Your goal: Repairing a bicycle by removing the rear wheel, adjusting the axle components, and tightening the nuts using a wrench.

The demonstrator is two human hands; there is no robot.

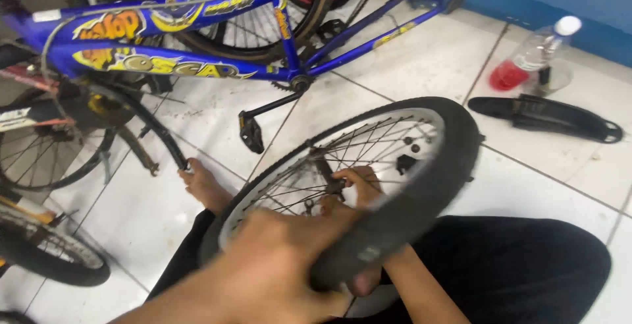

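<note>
While the wheel rests tilted across the person's lap, the left hand wraps over the near part of the black tyre, fingers curled shut round the rubber w/ the thumb tip showing under it. That grip likely steadies the wheel so it doesn't roll off the dark trousers. The right hand reaches thru the spokes from below, fingers bent round something at the hub; can't tell whether they pinch a nut or the axle, since spokes and blur hide it. A bare foot sits on the white tile floor just beside the rim, so the person seems to sit low w/ legs out.

A blue bike frame lies on its side behind, pedal pointing down near the floor; it probably stays there to keep its own parts within reach. Along its tubes run long yellow-and-orange decals w/ lettering, plus a small white rectangular sticker at the left end. Farther right, near the blue wall base, stands a clear plastic bottle, tilted, w/ white cap and a bit of red liquid at the bottom. A black mudguard lies flat beside it, well apart from the wheel. Another wheel shows at far left.
</note>
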